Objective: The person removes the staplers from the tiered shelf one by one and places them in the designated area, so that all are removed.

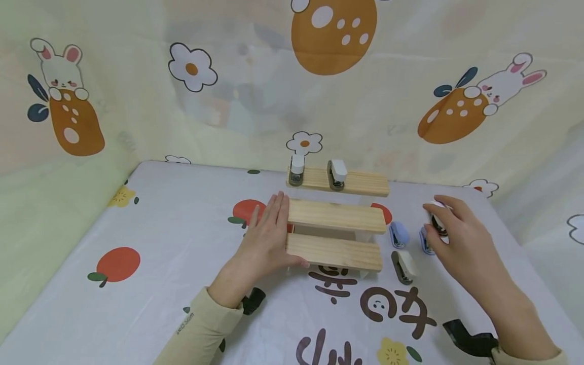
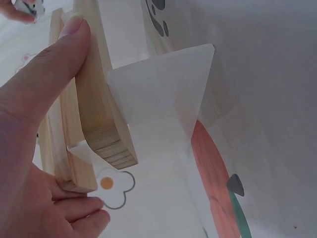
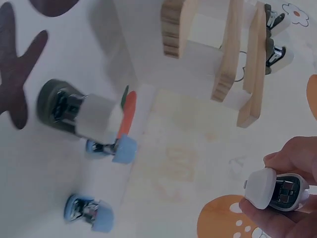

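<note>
A three-tier pale wood rack (image 1: 337,215) stands upright toward the far edge of the table (image 1: 182,228), two white-topped staplers (image 1: 337,172) on its rear plank (image 1: 367,183). A white stapler (image 3: 260,189) is held aloft nearer the right edge; two blue staplers (image 1: 399,234) and a white-and-gray stapler (image 1: 406,266) sit just beside the rack.

Site: cloth-draped booth over a tbl.; rm. type beyond can't be told. Evid.: pale cloth (image 1: 255,116) at back, L + R, w/ bunny (image 1: 62,72) + flower (image 1: 193,67) prints. White tbl. cover (image 1: 182,223) w/ red fruit (image 1: 118,263), brn. lettering (image 1: 417,318). Office-type goods on it: mini staplers (image 1: 338,170), wood-slat rack (image 1: 337,215).
</note>
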Motion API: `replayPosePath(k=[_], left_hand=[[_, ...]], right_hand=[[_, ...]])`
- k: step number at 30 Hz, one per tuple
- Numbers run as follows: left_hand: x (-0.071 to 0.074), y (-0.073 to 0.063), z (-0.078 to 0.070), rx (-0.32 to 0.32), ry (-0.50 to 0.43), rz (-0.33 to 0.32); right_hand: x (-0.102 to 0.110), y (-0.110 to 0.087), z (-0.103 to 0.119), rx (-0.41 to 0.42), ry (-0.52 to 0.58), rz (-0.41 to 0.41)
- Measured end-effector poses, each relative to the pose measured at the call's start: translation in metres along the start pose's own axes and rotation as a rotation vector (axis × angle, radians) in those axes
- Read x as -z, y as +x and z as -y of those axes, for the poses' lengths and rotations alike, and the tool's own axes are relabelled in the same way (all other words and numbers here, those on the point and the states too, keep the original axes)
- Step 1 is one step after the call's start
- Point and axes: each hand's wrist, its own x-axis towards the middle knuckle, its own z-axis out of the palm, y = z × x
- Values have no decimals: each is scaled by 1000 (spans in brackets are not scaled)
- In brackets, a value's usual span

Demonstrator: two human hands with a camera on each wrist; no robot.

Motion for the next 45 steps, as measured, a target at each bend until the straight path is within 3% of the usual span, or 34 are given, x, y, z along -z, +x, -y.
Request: replayPosePath(k=[9,29,37,45], left_hand=[[0,-1,1,-7,7,-8],[0,-2,4,7,-7,-15],[1,-1,3,1,-1,-7],[0,0,2,-13,4,-13]], right_hand=[[-11,-23,-25,-6,-14,-12],[-34,-43,-52,-152,-3,215],[-39,-49,-57,-168,-6,258],[-42,-51,-59,-201,-13,358]])
